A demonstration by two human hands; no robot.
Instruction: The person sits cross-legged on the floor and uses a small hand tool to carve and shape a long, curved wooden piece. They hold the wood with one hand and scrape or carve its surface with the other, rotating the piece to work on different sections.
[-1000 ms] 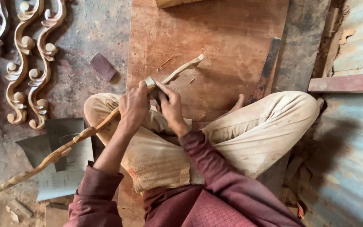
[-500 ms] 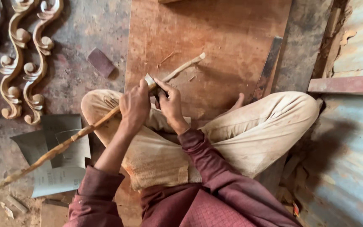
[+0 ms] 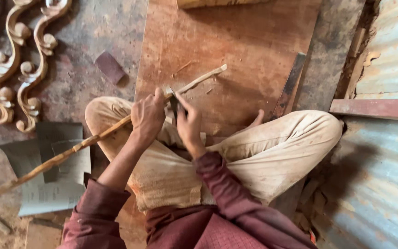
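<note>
Seated cross-legged on the floor, a person in a maroon long-sleeved shirt and dusty beige trousers [image 3: 272,152] was seen from above. A long, thin, knobbly brown wooden stick [image 3: 65,155] was laid slantwise across the lap, its lower end reaching towards the left edge of the view and its pale tip resting on the board ahead. The left hand [image 3: 147,117] was closed around the stick near its upper part. The right hand [image 3: 189,123] was closed on a small dark tool [image 3: 175,102], pressed against the stick just beside the left hand; the kind of tool could not be told. Grey sheets of sandpaper [image 3: 54,170] were spread on the floor to the left, beneath the stick. Further off, a large reddish-brown flat wooden board [image 3: 236,41] was lying on the floor, with a small dark block [image 3: 110,67] just left of it. Carved scrolled wooden ornaments [image 3: 21,69] were laid at the far left.
</note>
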